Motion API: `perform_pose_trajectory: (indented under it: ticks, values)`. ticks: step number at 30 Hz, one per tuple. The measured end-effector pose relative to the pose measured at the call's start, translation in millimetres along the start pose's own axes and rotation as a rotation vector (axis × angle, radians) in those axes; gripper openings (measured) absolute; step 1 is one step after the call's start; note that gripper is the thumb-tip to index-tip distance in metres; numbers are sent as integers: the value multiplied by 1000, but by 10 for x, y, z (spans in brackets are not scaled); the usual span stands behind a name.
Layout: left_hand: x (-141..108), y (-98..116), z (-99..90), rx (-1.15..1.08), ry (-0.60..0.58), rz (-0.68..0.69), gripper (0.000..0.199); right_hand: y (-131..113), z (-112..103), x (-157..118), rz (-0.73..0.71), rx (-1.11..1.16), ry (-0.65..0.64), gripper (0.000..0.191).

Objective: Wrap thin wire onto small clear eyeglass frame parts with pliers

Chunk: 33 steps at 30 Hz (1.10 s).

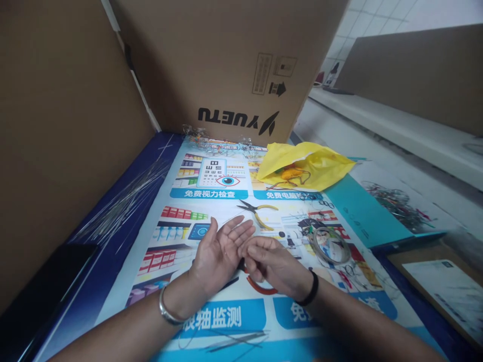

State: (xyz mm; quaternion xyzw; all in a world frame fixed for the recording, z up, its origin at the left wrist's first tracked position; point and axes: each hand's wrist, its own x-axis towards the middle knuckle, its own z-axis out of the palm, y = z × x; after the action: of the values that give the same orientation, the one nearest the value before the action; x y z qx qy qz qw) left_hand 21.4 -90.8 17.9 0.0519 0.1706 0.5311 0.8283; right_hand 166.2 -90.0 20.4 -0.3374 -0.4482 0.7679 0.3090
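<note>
At the frame's centre, the left hand [221, 251] lies spread palm up; the right hand [277, 264] pinches its fingers [261, 253], on what I cannot tell. Pliers [257, 209] lie just above the fingertips.

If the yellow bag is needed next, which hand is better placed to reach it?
Probably the right hand: the yellow bag lies ahead on its side, while the open left hand would reach across. The right one looks pinched, though; whether it holds anything is unclear.

Yellow-handled pliers [255, 208] are laid flat, jaws and handles spread, tips pointed left; nearer, an orange-handled tool [260, 288] is mostly covered by the right hand [274, 262].
</note>
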Motion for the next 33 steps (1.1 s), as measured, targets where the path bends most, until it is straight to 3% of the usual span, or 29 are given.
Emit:
perform_pose_trajectory:
  ticks: [5,9,21,33]
  values:
    - [2,-6,4,7,-2,5,49,-12,16,-9,-272,-806,217,16]
    - [3,-19,-3,7,-4,14,51,43,35,-7,-489,-1121,224,17]
    - [0,-30,-17,58,-20,9,53,98,0,11,-576,-1210,243,18]
    - [-7,-33,-2,80,-12,15,54,125,4,17,-532,-1204,245,19]
